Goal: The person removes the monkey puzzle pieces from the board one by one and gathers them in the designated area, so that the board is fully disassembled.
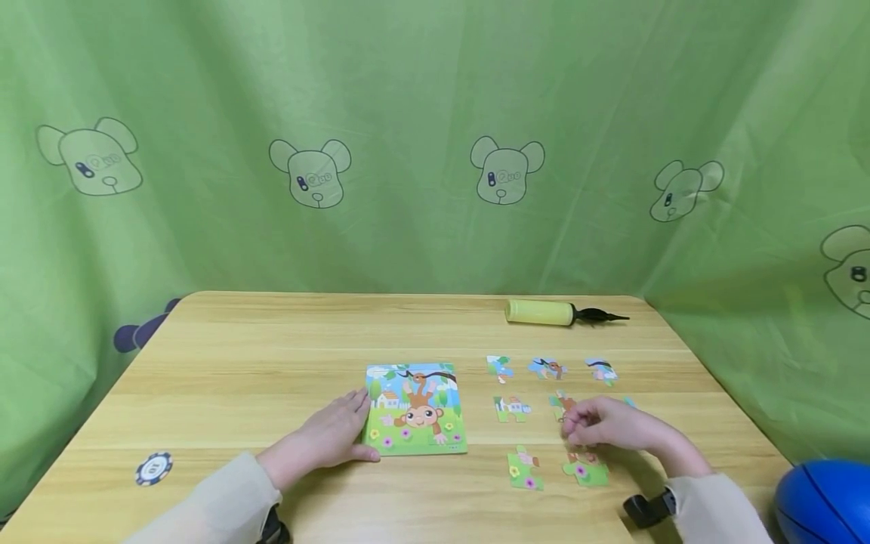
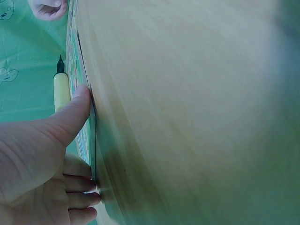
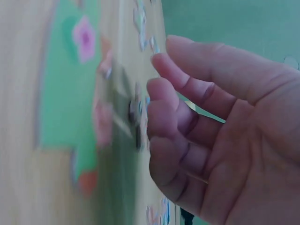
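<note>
A square monkey picture board [image 1: 442,412] lies flat near the middle of the table. My left hand [image 1: 337,429] rests against its left side, fingers at that edge and thumb by the near corner. The left wrist view shows the thumb [image 2: 72,112] touching the board's rim. To the right, several jigsaw pieces lie spaced out in rows. My right hand [image 1: 605,423] hovers over them with loosely bent fingers, partly covering a brown-and-green piece [image 1: 560,403]. Nothing shows between its thumb and fingers [image 3: 164,112] in the right wrist view. A green flower piece [image 3: 65,108] lies close by.
A yellow hand pump [image 1: 540,312] with a black nozzle lies along the far table edge. At the left is a blue-and-white poker chip [image 1: 153,468]. A blue ball [image 1: 825,502] sits at the right front corner. Green curtain [image 1: 408,227] hangs behind the table.
</note>
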Tool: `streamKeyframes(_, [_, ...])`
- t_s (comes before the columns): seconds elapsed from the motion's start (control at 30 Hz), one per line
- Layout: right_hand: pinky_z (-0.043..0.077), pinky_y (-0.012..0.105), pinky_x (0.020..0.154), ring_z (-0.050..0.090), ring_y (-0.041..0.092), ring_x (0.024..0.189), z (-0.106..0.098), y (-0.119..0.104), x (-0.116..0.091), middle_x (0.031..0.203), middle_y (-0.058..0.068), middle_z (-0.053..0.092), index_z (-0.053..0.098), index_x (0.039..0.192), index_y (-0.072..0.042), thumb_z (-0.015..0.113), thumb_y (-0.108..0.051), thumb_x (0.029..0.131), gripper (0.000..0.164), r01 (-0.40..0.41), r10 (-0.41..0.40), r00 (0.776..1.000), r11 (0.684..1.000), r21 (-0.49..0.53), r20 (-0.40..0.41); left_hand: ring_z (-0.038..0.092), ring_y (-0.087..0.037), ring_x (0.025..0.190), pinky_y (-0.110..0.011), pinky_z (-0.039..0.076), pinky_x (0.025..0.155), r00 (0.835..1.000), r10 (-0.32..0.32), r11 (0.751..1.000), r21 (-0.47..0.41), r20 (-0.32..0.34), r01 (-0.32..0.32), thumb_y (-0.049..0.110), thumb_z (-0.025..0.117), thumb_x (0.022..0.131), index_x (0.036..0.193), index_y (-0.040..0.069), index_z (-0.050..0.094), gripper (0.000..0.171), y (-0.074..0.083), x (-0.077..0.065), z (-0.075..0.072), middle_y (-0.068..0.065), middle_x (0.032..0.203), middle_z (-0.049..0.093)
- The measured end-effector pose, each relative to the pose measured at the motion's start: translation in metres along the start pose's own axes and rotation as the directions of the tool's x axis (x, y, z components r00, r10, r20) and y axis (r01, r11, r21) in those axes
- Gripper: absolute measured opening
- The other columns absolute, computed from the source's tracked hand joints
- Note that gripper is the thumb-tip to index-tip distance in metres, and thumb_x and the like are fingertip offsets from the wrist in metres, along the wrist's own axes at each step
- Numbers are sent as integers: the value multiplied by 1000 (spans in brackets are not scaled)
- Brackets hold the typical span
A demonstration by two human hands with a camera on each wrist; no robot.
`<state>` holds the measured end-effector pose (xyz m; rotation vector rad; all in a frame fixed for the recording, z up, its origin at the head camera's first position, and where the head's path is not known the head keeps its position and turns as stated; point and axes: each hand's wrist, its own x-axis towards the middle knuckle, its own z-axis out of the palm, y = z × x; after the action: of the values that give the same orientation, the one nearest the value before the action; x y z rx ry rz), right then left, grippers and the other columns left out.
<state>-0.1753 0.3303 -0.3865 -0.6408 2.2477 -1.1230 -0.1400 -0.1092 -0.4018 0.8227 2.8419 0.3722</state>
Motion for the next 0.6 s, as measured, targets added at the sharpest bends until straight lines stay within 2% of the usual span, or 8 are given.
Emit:
streamKeyframes(0.33, [44,22,54,47,11,62,15,-35,37,77,5,54,58,98,2,64,-12,86,19,34,-39,998,994,-107,-47,30,-42,128,-45,25,107,1000,-5,1000,0,1,5,47,67,76,130,-17,36,90,0,0,1,-31,139,30])
streamKeyframes(0.6, [44,20,54,48,10,63,32,-53,70,75,2,55,61,96,1,65,-9,84,16,131,-140,989,975,-181,-37,29,-41,128,-45,25,107,1000,-7,1000,-2,4,7,47,67,76,131,-17,36,90,-1,0,1,-31,139,30])
